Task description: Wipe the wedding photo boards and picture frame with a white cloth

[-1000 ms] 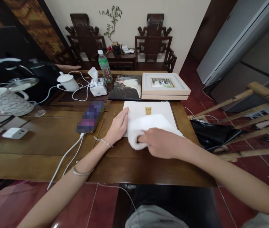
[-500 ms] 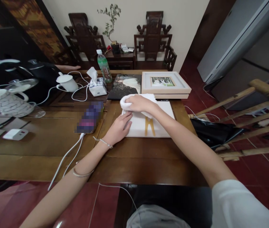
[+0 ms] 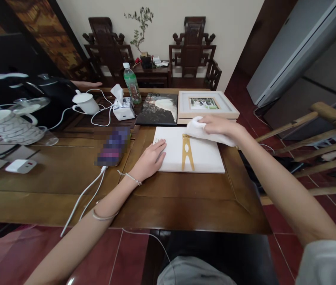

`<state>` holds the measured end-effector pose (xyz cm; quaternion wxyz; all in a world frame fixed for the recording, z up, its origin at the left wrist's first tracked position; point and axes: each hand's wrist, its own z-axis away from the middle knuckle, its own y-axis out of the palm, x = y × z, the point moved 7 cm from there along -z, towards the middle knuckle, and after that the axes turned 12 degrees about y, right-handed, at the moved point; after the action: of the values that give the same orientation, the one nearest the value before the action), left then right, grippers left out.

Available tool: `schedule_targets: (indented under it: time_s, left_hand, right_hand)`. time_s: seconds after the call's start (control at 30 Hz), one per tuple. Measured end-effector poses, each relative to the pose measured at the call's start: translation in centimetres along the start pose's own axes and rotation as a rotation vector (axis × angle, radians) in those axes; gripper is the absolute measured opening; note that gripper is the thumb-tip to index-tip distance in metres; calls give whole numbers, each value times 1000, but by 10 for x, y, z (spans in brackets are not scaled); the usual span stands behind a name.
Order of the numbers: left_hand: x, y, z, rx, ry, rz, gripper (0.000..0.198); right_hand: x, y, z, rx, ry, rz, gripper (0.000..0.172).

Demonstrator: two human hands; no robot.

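Note:
A flat white panel with a gold clothespin-shaped figure on its face lies on the wooden table. Fingers stretched out, my left hand rests on the panel's left edge. A white cloth is bunched under my right hand, which grips it at the panel's upper right corner. Part of the cloth hangs over the panel's right side. The panel's far right corner is hidden beneath cloth and hand.
Behind the panel lie a dark photo album and framed pictures. A tissue box, green bottle, lidded cup and phone with a cable stand to the left. A wooden chair is at the right.
My right hand has swept the white cloth rightward across the panel, from its upper left to its upper right, uncovering the gold figure's top. My left hand has stayed in place.

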<state>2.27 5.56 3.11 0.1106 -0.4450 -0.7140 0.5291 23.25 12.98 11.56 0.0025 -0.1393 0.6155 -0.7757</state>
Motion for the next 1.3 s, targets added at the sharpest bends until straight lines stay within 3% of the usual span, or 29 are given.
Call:
schedule_targets:
  time_s: [0.13, 0.33, 0.43, 0.53, 0.7, 0.83, 0.97, 1.1, 1.3]
  left_hand:
    - [-1, 0, 0, 5, -6, -3, 42]
    - [-2, -1, 0, 13, 11, -21, 42]
    - [-1, -2, 0, 19, 13, -21, 41]
    - [-1, -2, 0, 14, 17, -25, 42]
    - [0, -2, 0, 8, 28, -24, 42]
    - [0, -2, 1, 6, 35, -14, 41]
    - [0, -4, 0, 2, 43, -10, 41]
    - [-2, -4, -1, 13, 48, -19, 42]
    - [-3, -3, 0, 23, 31, -39, 42]
  right_hand:
    - [-20, 12, 45, -54, -84, 17, 35]
    - [6, 40, 142, 119, -204, 20, 28]
    - [13, 43, 164, 164, -223, 3, 27]
    - [10, 41, 154, 160, -249, -9, 25]
    - [-4, 28, 91, 35, -225, -1, 21]
    - [-10, 17, 40, 6, -211, -16, 19]
    - [-13, 11, 14, -23, -192, -9, 20]
    - [-9, 17, 32, -30, -199, 2, 21]
    - [13, 36, 114, 79, -231, 6, 25]
